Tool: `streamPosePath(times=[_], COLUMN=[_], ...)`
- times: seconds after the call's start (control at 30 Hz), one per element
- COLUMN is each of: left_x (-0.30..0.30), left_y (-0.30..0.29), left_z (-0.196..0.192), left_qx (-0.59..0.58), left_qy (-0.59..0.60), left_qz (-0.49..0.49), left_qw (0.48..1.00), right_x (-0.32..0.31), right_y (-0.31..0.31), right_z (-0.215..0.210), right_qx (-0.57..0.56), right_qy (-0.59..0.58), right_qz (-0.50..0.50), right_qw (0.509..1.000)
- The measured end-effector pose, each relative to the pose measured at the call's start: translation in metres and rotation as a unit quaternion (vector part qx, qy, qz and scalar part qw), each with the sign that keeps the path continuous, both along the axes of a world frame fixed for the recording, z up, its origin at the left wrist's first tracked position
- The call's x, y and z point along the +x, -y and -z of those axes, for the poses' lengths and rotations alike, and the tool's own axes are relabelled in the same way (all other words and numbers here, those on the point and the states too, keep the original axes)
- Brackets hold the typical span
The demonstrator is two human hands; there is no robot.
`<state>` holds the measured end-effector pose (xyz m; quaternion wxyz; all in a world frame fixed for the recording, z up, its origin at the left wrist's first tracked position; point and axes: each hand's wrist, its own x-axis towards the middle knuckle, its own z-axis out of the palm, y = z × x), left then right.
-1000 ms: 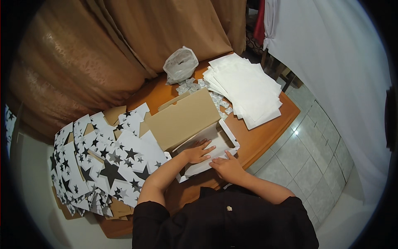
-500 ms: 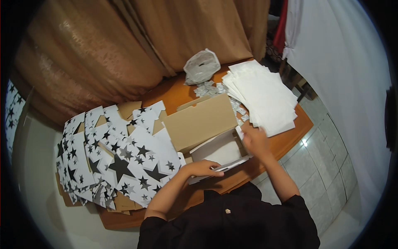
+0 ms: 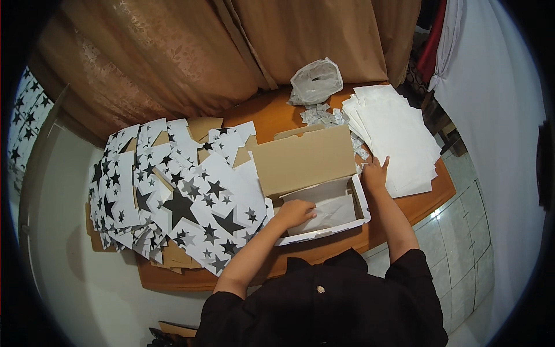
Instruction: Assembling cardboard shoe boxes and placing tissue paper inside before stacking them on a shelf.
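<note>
An open cardboard box point(image 3: 363, 215), white outside with a brown lid point(image 3: 303, 159) raised at the back, stands before me on the table. My left hand point(image 3: 296, 214) reaches into it with curled fingers at the thin white paper point(image 3: 335, 213) inside; the fingertips are partly hidden. Beyond the box's right end, my right hand point(image 3: 376, 173) is at the near end of a scatter of small pale sachets point(image 3: 359, 147). Some of its fingers stretch out apart, and I see nothing held. White paper sheets point(image 3: 399, 139) lie beside that hand.
Many flat star-printed cardboard pieces point(image 3: 211, 199) cover the table's left side. A clear plastic bag point(image 3: 316, 84) stands at the back, by a brown curtain point(image 3: 324, 34). The wooden table's right edge point(image 3: 448, 194) overhangs a tiled floor point(image 3: 462, 248).
My right hand has left the box's right end and moved over to the sachets. My left hand has gone from the box's front wall into the box. The view has shifted.
</note>
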<state>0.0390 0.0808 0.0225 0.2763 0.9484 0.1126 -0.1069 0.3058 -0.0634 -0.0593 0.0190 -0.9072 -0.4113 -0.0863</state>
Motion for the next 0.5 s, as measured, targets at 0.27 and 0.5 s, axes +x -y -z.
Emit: streamPosePath(times=[0.27,0.5], left_x=[0.01,0.008], left_y=[0.021,0.029], left_z=[0.007,-0.018], left_qx=[0.159,0.274], left_qy=[0.148,0.335], left_qz=[-0.025,-0.116], left_qw=[0.976,0.894], right_x=[-0.022,-0.07], right_y=[0.017,0.046], right_z=[-0.049,-0.101], right_qx=[0.273,0.465], right_qy=[-0.05,-0.228], right_qz=[0.062,0.014], right_qw=[0.959,0.855])
